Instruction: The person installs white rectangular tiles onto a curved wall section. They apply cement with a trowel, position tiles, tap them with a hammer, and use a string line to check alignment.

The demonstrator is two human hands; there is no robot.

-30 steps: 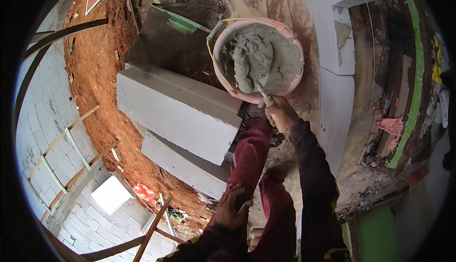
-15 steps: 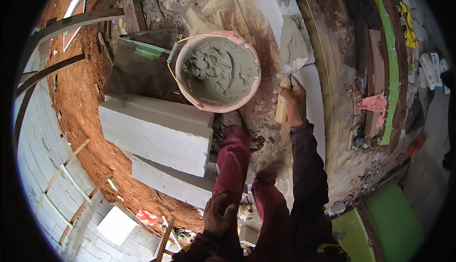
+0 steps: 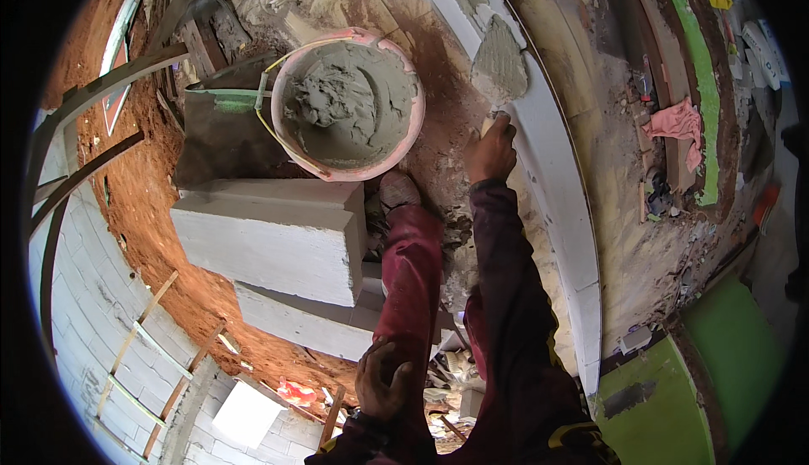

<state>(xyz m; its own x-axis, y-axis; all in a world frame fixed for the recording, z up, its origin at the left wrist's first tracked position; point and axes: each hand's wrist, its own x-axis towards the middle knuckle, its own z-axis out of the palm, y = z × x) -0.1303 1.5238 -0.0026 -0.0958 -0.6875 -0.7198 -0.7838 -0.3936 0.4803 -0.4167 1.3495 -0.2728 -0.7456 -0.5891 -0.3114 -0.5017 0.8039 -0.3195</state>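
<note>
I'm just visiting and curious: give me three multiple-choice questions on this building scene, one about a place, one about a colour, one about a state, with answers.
1. Where does the left hand rest?
A. on the person's own thigh
B. in the bucket
C. on a white block

2. What colour is the bucket rim?
A. blue
B. pink
C. black

3. What state is the trowel blade in?
A. clean
B. bent double
C. loaded with grey mortar

Answers: 1 A, the hand lies on the red trouser leg. 2 B, the rim around the mortar is pink. 3 C, the blade held by the right hand over the white wall top is coated with mortar.
</note>
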